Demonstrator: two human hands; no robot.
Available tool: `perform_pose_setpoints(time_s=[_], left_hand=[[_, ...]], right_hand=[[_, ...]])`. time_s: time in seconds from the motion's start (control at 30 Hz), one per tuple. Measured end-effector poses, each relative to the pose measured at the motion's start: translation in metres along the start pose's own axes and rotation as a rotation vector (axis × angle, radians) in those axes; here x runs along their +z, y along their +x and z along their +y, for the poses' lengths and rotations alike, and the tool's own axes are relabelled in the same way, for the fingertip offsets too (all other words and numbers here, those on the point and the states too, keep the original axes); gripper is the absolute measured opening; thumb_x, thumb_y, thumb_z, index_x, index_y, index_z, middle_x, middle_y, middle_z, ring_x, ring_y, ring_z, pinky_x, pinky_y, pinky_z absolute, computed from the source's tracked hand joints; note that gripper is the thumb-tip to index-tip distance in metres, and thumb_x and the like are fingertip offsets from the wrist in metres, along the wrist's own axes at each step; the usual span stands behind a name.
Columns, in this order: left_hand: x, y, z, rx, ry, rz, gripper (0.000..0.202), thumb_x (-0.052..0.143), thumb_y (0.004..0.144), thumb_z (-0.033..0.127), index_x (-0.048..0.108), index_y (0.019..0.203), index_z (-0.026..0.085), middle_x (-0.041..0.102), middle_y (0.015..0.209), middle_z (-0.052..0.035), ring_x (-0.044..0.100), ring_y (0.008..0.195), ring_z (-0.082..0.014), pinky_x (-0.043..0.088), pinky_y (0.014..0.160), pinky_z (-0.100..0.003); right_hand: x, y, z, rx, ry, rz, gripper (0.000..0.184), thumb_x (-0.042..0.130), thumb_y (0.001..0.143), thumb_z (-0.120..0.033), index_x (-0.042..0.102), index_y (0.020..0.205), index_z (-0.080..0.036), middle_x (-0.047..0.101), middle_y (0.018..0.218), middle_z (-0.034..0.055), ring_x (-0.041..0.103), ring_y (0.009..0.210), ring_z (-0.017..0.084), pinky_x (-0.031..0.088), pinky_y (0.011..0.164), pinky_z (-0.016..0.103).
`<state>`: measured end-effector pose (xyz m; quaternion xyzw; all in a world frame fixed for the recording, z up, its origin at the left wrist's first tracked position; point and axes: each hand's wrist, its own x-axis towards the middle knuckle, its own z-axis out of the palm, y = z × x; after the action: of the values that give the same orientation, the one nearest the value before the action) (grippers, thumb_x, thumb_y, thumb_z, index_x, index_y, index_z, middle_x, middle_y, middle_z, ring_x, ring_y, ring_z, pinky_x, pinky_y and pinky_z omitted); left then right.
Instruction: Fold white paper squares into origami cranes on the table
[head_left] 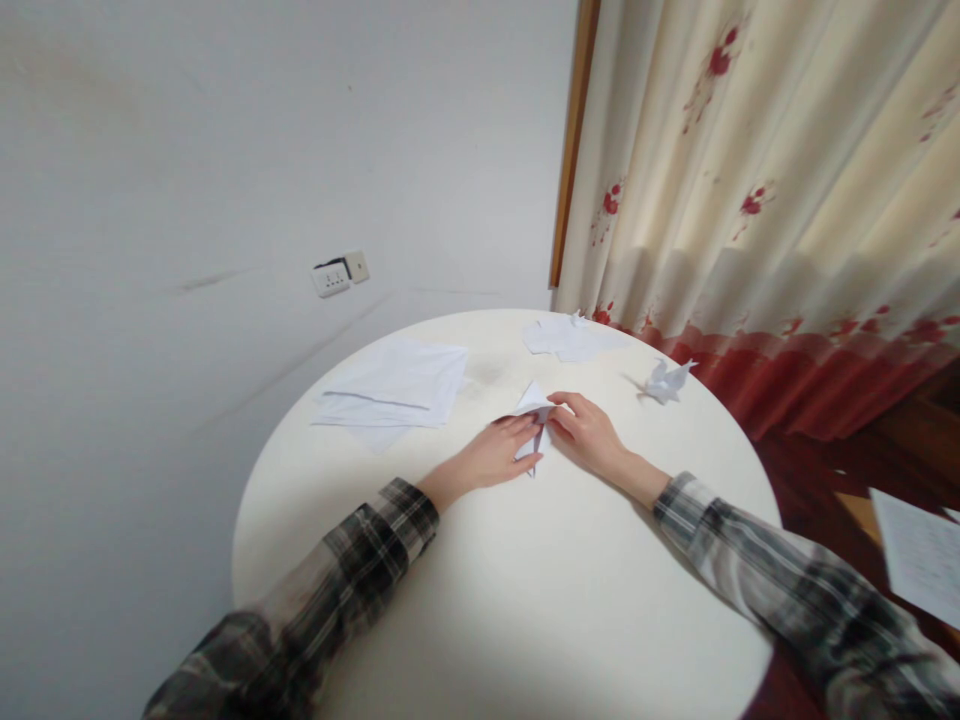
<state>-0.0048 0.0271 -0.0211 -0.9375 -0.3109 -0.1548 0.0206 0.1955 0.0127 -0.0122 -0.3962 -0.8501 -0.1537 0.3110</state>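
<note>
A piece of white folded paper (533, 396) lies on the round white table (480, 580), its pointed ends toward and away from me. Across its lower part rests my left hand (499, 452), fingers stretched out and thumb apart, pressing on the paper. Part of a raised flap covers those fingertips. At the flap's right edge, my right hand (589, 432) has its thumb and forefinger closed on the paper. My fingers hide some of the folds.
A stack of white sheets (397, 380) lies at the table's left. Loose paper pieces (570, 338) lie at the far edge, with a small folded figure (577, 318). A folded paper crane (666, 381) stands at right. Beyond are the wall socket (331, 279) and curtain (720, 200).
</note>
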Motion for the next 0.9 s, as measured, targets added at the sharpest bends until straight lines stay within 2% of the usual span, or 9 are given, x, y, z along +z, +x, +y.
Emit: perform_pose_setpoints(time_s=[0.33, 0.63, 0.9], left_hand=[[0.0002, 0.0003, -0.0013, 0.003, -0.019, -0.003, 0.047, 0.044, 0.083, 0.041, 0.047, 0.121, 0.015, 0.048, 0.13, -0.012, 0.041, 0.123, -0.0214, 0.031, 0.104, -0.037], [0.0014, -0.0017, -0.0047, 0.03, -0.027, -0.053, 0.061, 0.047, 0.078, 0.051, 0.044, 0.125, 0.011, 0.043, 0.133, -0.0164, 0.036, 0.126, -0.0257, 0.027, 0.105, -0.039], [0.0008, -0.0028, -0.0054, 0.027, -0.049, -0.083, 0.068, 0.046, 0.077, 0.056, 0.04, 0.128, 0.013, 0.038, 0.137, -0.0158, 0.032, 0.129, -0.0248, 0.024, 0.107, -0.038]], right_hand=[[0.0001, 0.0009, 0.0004, 0.0, -0.007, -0.015, 0.016, 0.043, 0.086, -0.02, 0.058, 0.093, -0.018, 0.056, 0.108, 0.0112, 0.052, 0.097, 0.02, 0.047, 0.078, 0.034], [0.0008, 0.0002, 0.0006, -0.004, -0.016, -0.002, 0.016, 0.043, 0.086, -0.02, 0.058, 0.092, -0.017, 0.056, 0.108, 0.0107, 0.052, 0.096, 0.02, 0.047, 0.077, 0.033], [0.0003, -0.0001, 0.0003, 0.004, -0.008, -0.002, 0.017, 0.041, 0.088, -0.021, 0.058, 0.091, -0.018, 0.056, 0.109, 0.0107, 0.052, 0.096, 0.02, 0.046, 0.078, 0.033]])
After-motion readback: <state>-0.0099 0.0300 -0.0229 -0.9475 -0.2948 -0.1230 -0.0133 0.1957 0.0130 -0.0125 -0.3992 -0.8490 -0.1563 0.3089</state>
